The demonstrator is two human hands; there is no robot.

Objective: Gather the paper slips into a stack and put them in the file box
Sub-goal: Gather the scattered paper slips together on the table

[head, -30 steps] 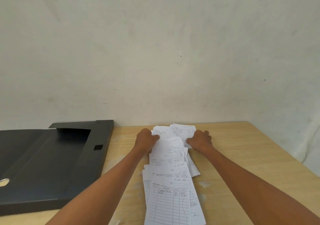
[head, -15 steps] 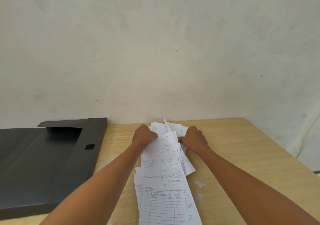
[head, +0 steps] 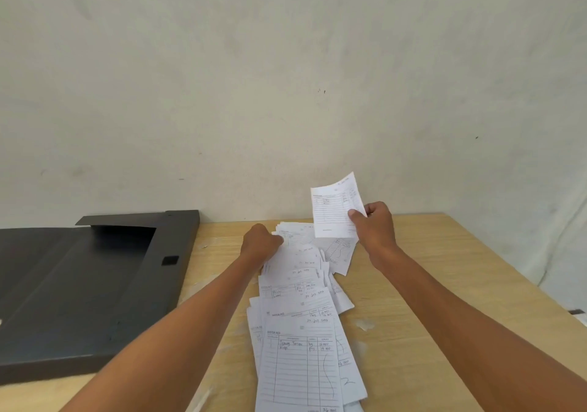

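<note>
Several white printed paper slips [head: 301, 326] lie overlapped in a long row down the middle of the wooden table [head: 428, 284]. My right hand [head: 376, 227] holds one slip [head: 333, 208] upright above the far end of the row, pinched at its lower right corner. My left hand [head: 260, 244] rests closed on the far left edge of the pile, its fingers on the slips. The open black file box [head: 79, 284] lies flat on the left of the table, apart from the slips.
A plain white wall stands right behind the table's far edge. The table's right edge runs diagonally at the right, with white cloth [head: 565, 252] beyond it. Small white paint marks [head: 365, 324] dot the wood beside the slips.
My right hand has lifted one slip off the far end of the pile and raised it. My left hand stays at the pile's far left edge.
</note>
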